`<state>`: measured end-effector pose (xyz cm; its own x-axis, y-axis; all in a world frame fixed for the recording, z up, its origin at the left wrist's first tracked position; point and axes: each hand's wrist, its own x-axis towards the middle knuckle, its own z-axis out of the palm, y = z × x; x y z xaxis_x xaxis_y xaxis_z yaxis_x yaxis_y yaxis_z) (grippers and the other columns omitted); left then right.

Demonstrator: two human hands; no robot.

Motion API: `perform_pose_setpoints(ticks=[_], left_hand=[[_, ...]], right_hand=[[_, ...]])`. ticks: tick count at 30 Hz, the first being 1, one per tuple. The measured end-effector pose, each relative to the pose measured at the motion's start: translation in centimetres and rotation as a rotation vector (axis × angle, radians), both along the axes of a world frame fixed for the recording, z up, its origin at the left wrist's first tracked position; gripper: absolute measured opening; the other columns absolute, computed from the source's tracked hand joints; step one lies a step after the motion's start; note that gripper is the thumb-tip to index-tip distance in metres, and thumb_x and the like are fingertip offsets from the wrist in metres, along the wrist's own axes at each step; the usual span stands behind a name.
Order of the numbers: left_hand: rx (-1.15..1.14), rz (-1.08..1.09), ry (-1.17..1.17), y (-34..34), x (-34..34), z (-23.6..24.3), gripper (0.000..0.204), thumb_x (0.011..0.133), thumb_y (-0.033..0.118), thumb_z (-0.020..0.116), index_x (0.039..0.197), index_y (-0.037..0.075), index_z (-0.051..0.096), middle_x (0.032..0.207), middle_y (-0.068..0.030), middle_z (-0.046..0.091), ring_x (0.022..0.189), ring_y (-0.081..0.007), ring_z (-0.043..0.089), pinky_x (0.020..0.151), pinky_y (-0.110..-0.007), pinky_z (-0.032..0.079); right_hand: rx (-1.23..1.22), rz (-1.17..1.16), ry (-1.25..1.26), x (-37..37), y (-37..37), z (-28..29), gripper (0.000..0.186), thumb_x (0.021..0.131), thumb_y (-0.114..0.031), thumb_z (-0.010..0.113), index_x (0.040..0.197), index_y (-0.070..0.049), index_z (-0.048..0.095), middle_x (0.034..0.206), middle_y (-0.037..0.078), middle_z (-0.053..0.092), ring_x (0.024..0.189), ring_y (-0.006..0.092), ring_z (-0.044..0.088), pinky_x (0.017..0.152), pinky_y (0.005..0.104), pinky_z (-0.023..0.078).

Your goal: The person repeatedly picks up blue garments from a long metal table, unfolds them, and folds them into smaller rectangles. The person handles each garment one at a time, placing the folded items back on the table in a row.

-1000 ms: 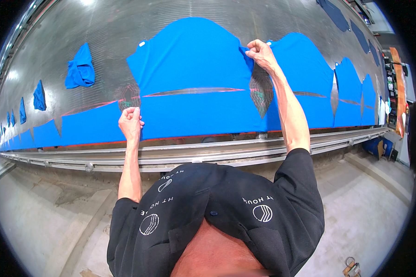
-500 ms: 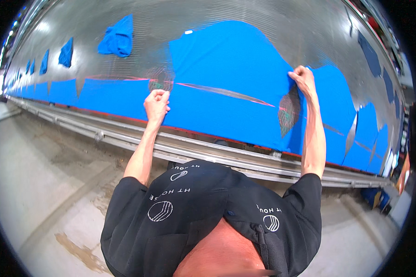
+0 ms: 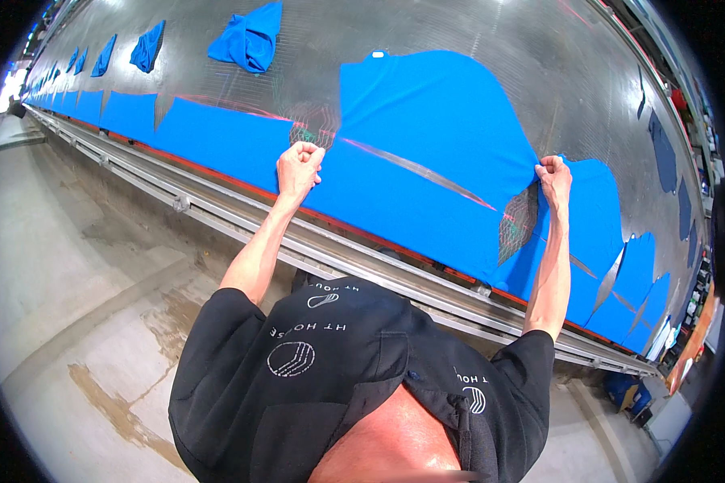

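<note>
Pinching cloth (image 3: pixel 435 113), right hand (image 3: pixel 554 182) outstretched

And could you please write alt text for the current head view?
A person's right hand pinches the edge of a large blue cloth on a long dark table; the left hand is over blue cloth farther left, grip unclear. Smaller crumpled pieces lie at upper left.

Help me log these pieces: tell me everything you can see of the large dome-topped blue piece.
The blue piece looks like soft, plain fabric, with a curved top and a few slanting creases at left. It lies mostly flat on the dark tabletop. A small white tag sits at its upper left edge. A long narrow gap partly separates it from the blue cloth below. The right hand pinches its right corner.
</note>
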<state>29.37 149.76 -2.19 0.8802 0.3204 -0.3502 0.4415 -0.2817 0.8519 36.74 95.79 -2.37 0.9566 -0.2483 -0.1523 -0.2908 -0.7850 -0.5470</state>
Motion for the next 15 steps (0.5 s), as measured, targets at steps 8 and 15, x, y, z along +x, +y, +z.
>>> perform_pose_setpoints(ticks=[8, 15], left_hand=[[-0.084, 0.025, 0.007, 0.3, -0.2, -0.3, 0.020, 0.086, 0.022, 0.071, 0.092, 0.003, 0.065, 0.066, -0.0046, 0.064, 0.046, -0.0085, 0.058, 0.037, -0.022, 0.042], [-0.112, 0.003, -0.004, 0.4, -0.1, -0.6, 0.021, 0.089, 0.022, 0.070, 0.095, 0.003, 0.064, 0.067, -0.0033, 0.063, 0.046, -0.0076, 0.057, 0.037, -0.020, 0.041]], right_hand=[[-0.093, 0.018, -0.050, -0.1, 0.5, -0.1, 0.021, 0.080, -0.019, 0.071, 0.094, -0.003, 0.067, 0.085, 0.010, 0.070, 0.079, 0.0186, 0.066, 0.073, 0.0328, 0.051], [-0.156, -0.133, -0.264, -2.1, 1.7, 0.4, 0.025, 0.083, -0.024, 0.068, 0.096, -0.002, 0.068, 0.094, 0.016, 0.069, 0.087, 0.0309, 0.066, 0.080, 0.0404, 0.051]])
